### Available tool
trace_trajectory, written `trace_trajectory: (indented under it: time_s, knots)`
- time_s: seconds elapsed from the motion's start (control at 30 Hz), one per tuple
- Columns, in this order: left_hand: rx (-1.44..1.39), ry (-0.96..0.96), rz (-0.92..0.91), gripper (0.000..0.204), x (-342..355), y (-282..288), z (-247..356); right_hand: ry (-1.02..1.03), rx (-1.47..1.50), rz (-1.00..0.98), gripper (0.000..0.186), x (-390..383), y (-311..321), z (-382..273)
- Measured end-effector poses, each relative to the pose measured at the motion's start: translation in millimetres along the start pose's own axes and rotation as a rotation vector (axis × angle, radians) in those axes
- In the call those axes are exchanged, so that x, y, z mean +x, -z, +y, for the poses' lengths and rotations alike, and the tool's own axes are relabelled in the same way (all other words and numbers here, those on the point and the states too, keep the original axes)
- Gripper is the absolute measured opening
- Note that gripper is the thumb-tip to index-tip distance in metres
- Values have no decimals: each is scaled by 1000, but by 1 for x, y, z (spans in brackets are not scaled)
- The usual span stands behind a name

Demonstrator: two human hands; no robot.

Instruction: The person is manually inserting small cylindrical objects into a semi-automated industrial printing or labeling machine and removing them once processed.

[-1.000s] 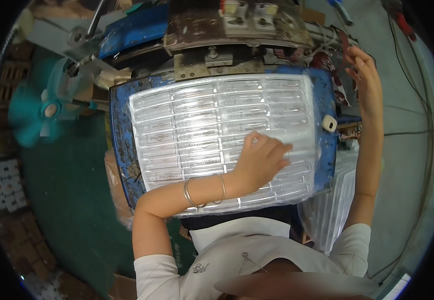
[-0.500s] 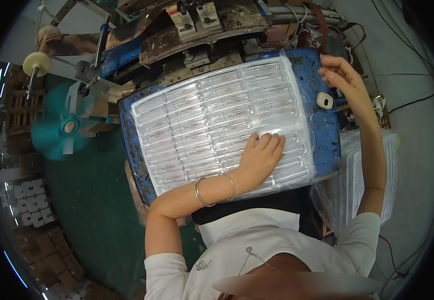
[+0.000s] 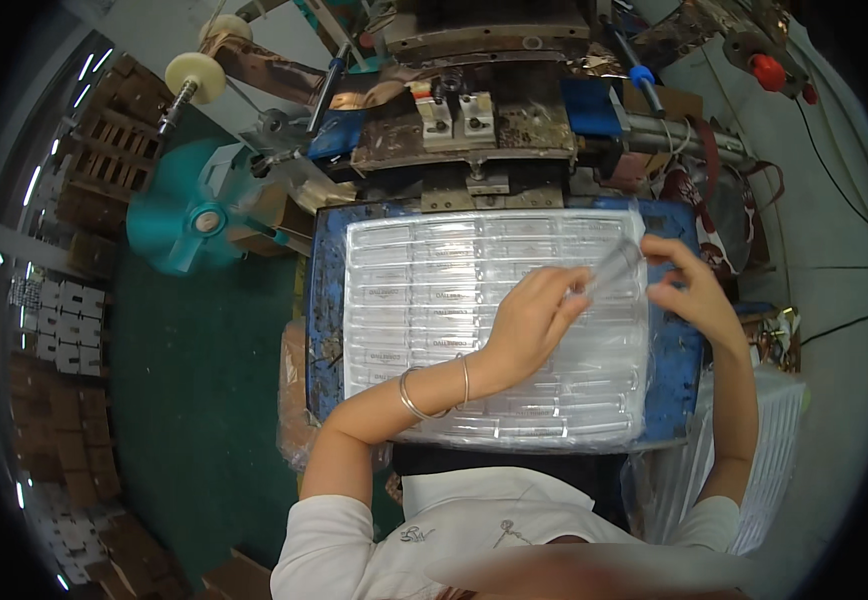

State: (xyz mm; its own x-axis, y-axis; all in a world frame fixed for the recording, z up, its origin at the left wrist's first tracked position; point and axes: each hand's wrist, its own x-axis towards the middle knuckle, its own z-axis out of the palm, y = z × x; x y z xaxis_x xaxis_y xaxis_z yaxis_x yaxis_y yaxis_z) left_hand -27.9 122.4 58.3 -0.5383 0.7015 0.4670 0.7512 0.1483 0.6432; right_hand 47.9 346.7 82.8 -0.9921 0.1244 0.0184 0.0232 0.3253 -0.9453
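Note:
A stack of clear plastic cases (image 3: 444, 300) with dark print lies in rows under thin film on a blue metal table (image 3: 329, 290). My left hand (image 3: 534, 315) is over its right half, thumb and fingers pinched on the near end of a loose clear plastic case (image 3: 614, 270). The case slants up to the right, above the rows. Close to its far end is my right hand (image 3: 694, 295), at the table's right side. Its thumb and index finger are apart, and I see nothing gripped between them.
Ahead stands a machine with a metal fixture (image 3: 459, 115) and rolls of coppery foil (image 3: 264, 65). A teal fan (image 3: 204, 220) stands at left. More clear plastic sheets (image 3: 769, 440) are stacked to the lower right. Brown cartons (image 3: 64, 440) line the far left.
My left hand has lifted from the rows with a loose clear case. My right hand has come inward toward it. The view has turned, so the table looks straighter.

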Motion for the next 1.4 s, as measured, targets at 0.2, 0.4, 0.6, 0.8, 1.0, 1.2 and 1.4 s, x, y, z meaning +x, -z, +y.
trace_trajectory:
  time_s: [0.2, 0.4, 0.6, 0.8, 1.0, 1.2, 1.4]
  knots:
    - [-471, 264, 32, 25, 26, -4, -6, 40, 335, -238, 33, 38, -29, -11]
    - [443, -97, 448, 36, 88, 32, -42, -49, 426, 210, 38, 64, 1, -22]
    - [850, -203, 500, 30, 152, 44, -76, -6, 299, 493, 41, 99, 15, -29]
    - [970, -371, 553, 26, 152, 54, -53, 90, 250, 451, 45, 148, -2, -34]
    - [421, -530, 153, 35, -1, 3, -17, 209, -42, 327, 50, 201, -26, -55]
    - [95, -512, -235, 38, -53, -34, -25, 265, -352, 407, 51, 240, -45, -57]
    - [116, -441, -238, 36, -56, -37, -34, 363, -258, 456, 47, 252, -51, -44]
